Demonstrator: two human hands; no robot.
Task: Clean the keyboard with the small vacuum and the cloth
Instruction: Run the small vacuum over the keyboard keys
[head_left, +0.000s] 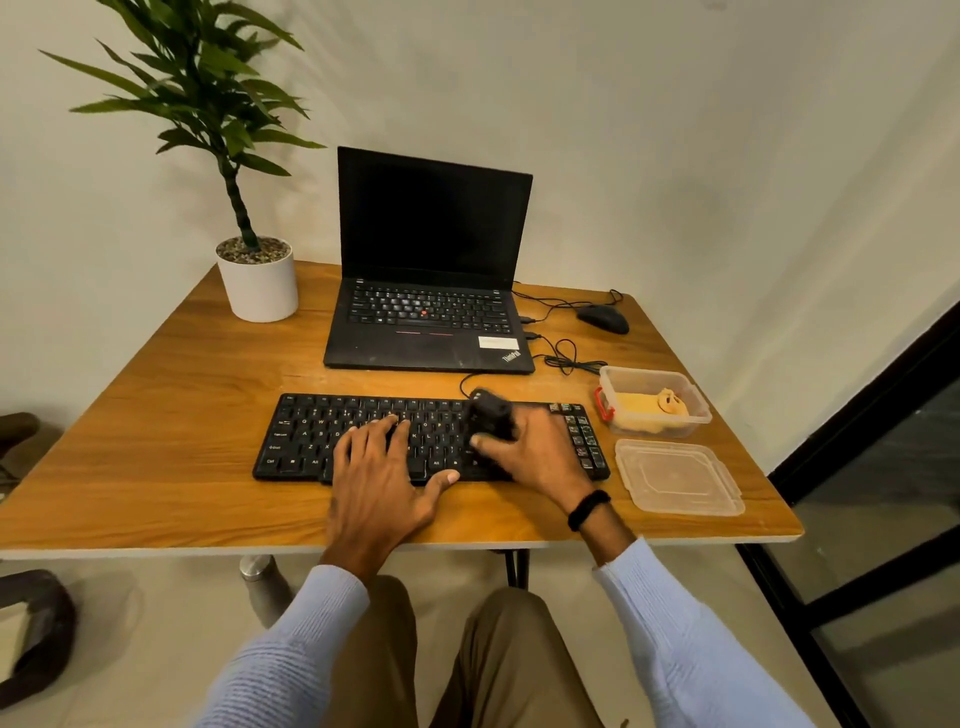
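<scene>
A black wired keyboard (311, 436) lies across the front of the wooden table (171, 415). My left hand (382, 478) rests flat on its middle keys, fingers spread and straight. My right hand (530, 452) grips a small black vacuum (491, 415) over the right part of the keyboard; the vacuum is blurred. A yellow cloth (647, 410) sits bunched inside a clear plastic box (696, 415) to the right of the keyboard.
An open black laptop (431, 291) stands behind the keyboard. A potted plant (258, 283) is at the back left, a black mouse (603, 318) with looped cables at the back right. The box's clear lid (680, 478) lies near the right front corner.
</scene>
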